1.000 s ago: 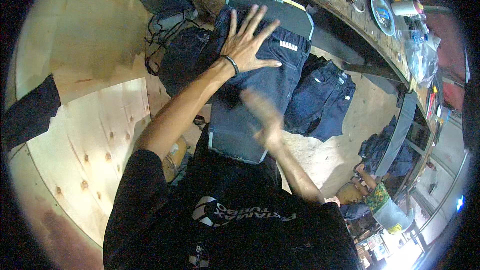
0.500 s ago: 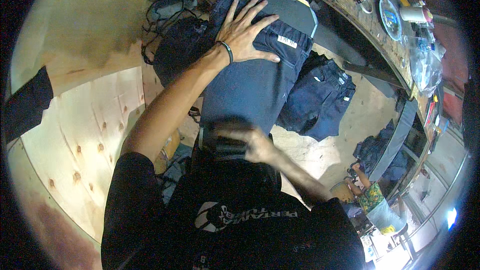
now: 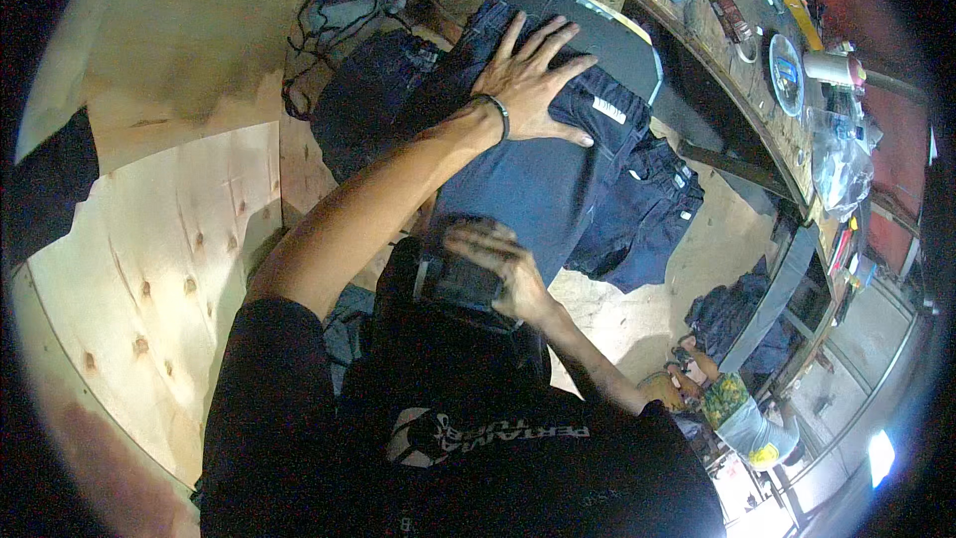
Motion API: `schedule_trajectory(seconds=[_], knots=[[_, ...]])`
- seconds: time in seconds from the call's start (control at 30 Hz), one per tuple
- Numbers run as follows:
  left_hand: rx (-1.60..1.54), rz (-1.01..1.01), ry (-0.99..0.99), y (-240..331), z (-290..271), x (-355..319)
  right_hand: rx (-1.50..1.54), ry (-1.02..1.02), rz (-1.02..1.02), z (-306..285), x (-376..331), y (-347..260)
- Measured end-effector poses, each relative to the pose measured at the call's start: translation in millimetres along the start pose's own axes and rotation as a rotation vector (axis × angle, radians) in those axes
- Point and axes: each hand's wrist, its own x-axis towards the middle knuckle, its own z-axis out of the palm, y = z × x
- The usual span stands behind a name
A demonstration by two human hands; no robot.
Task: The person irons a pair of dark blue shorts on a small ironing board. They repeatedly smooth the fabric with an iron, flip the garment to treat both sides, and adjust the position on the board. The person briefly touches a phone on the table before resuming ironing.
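Note:
A dark navy pair of trousers or shorts (image 3: 528, 179) lies over a dark, flat board with a pale rim (image 3: 607, 28). A white label shows at its waistband. My left hand (image 3: 533, 80), with a dark band at the wrist, presses flat on the cloth near the waistband, fingers spread. Nearer to me, my right hand (image 3: 503, 264) rests at the lower part of the garment, its fingers stretched out over the cloth and slightly blurred. A dark, shiny area under that hand is hard to make out.
Another dark pair of shorts (image 3: 647, 209) lies to the right of the board. A cluttered wooden bench (image 3: 697, 60) runs along the right, holding a plastic bag (image 3: 844, 164) and a round dish (image 3: 787, 75). Dark cloth (image 3: 363, 100) lies on the left. Another person (image 3: 742, 413) sits at lower right.
The board, garment and my left hand now appear further right and slightly lower. My right hand has shifted a little on the cloth and shows less blur.

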Motion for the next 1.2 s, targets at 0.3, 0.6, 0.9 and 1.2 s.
schedule_trajectory(seconds=[0.3,0.6,0.9,1.2], knots=[[-0.055,-0.004,-0.069,-3.2,-4.7,4.2,0.061,-0.112,0.223,21.2,-2.5,-60.8],[-0.305,-0.766,0.175,45.7,-8.4,-104.4,-0.633,0.704,0.104,-90.8,30.2,85.2],[-0.509,-0.918,-0.327,68.5,-36.5,-320.1,-0.712,0.435,0.12,93.9,-7.8,-56.4],[-0.417,-0.463,0.089,56.7,-23.7,-217.7,-0.439,0.708,0.084,20.5,20.1,-58.0]])
